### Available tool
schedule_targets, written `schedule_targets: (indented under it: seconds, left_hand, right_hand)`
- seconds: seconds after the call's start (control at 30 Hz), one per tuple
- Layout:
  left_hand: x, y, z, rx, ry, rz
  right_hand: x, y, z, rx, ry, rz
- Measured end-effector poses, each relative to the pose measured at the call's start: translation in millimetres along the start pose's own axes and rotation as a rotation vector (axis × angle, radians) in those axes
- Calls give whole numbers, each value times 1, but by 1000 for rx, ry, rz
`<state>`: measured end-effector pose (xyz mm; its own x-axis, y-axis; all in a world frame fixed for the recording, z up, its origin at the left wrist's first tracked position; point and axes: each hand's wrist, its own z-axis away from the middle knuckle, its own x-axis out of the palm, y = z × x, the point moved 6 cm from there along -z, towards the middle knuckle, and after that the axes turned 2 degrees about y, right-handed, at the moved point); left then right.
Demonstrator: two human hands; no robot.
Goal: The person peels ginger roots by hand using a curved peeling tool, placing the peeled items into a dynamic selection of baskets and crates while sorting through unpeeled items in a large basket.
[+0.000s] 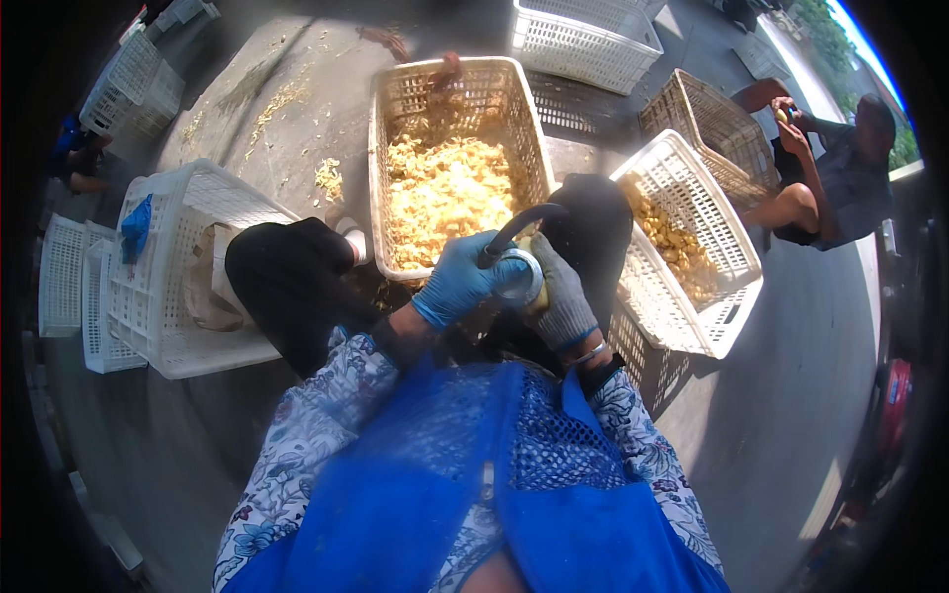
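My left hand (463, 278), in a blue glove, is closed around a round metal tool (520, 278) with a dark curved part rising from it. My right hand (561, 293), in a grey knitted glove, grips a pale yellow piece of produce (543, 298) against the metal ring; fingers and ring hide most of it, so its kind cannot be told. Just beyond both hands, between my knees, stands a plastic crate (379, 163) with pale yellow peelings (452, 200) inside. At my right knee, a tilted white crate (730, 222) holds yellowish produce (671, 244).
A white crate (167, 296) with a brown paper bag (211, 278) and a blue plastic bag (136, 226) lies at left. Another white crate (586, 44) stands beyond. At right, a person (834, 163) sits by a brownish crate (712, 137). Scraps (328, 179) dot the floor.
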<state>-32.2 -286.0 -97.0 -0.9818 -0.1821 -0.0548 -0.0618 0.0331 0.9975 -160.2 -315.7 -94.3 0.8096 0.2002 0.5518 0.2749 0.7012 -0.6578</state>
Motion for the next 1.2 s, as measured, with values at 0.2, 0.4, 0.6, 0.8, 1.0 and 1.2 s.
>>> schedule_targets:
  seconds: [0.2, 0.4, 0.6, 0.8, 1.0, 1.2]
  left_hand:
    - [-107, -50, -17, -9, 540, 80]
    - [-14, -40, -4, -384, -6, 716]
    - [-15, -39, -8, -555, 285, 858]
    - [-47, -65, -24, -269, 333, 690]
    - [-68, -21, -26, -207, -15, 254]
    - [-77, -42, -40, -42, 54, 153]
  right_hand:
    - [-5, -12, -25, -127, 7, 137]
    - [2, -31, -64, -251, 32, -86]
    - [16, -25, -80, -503, -86, 309]
    - [22, -29, -53, -372, -150, 324]
    - [47, -32, -25, -132, -304, 463]
    - [31, -5, -20, 123, -251, 361]
